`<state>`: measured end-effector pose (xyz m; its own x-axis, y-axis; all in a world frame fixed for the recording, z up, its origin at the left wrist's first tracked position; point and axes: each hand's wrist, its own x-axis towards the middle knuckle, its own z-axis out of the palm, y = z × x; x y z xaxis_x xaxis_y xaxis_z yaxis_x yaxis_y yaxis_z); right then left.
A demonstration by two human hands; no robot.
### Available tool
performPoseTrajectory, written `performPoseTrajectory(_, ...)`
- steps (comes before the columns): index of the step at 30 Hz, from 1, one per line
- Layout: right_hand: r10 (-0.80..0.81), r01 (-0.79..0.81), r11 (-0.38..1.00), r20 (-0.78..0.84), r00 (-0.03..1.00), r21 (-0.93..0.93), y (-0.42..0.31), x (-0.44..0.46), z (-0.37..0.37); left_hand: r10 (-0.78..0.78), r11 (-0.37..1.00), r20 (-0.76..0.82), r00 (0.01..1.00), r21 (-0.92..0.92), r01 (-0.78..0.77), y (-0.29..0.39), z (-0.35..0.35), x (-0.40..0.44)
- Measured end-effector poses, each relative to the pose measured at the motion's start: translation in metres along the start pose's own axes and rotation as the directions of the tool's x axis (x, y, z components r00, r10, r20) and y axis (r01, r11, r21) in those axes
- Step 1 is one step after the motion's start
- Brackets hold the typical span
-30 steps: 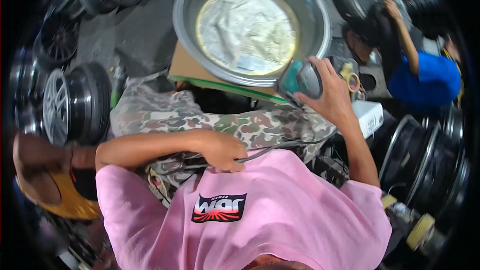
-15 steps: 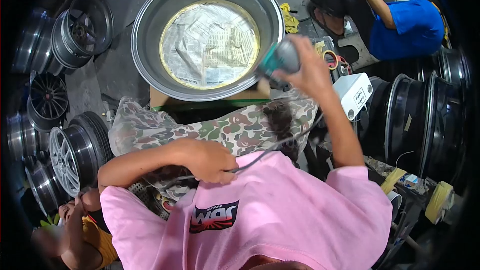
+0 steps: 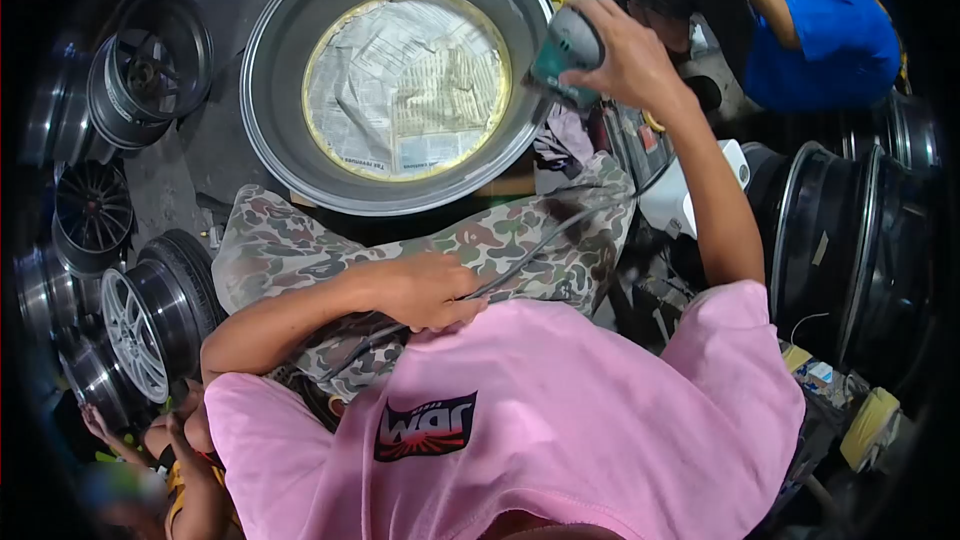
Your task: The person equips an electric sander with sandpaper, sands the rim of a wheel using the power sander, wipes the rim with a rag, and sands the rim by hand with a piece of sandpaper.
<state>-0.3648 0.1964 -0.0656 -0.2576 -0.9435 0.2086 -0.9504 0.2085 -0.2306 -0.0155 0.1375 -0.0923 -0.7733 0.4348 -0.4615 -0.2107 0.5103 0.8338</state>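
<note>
Newspaper with yellow tape around it covers the middle of a big grey wheel. At the wheel's 3 o'clock edge, the right hand has its grip spread wide but snug over the top of a green and grey tool. The left hand lies by the pink shirt, fingers curled at a dark cord; I can't tell how tight its grip is.
</note>
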Motion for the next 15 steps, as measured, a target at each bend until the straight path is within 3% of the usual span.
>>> performPoseTrajectory(5,0.040,-0.048,0.993,-0.073,0.997,-0.107,0.010,0.019,-0.002,-0.068,0.997,0.036,0.997,-0.032,0.069,0.004,0.002,0.005)
performPoseTrajectory(6,0.063,-0.064,0.990,-0.007,0.998,-0.126,0.005,0.018,-0.005,-0.087,0.995,0.037,0.995,-0.040,0.089,0.005,-0.002,0.005)
performPoseTrajectory(10,-0.099,0.099,0.995,-0.015,0.995,-0.011,0.003,-0.006,-0.003,-0.069,0.998,0.003,0.998,-0.011,0.069,0.015,-0.008,-0.001)
performPoseTrajectory(15,0.047,-0.035,0.998,-0.244,0.969,0.053,0.029,-0.007,0.017,-0.162,0.985,0.055,0.985,-0.048,0.165,0.020,-0.007,0.001)
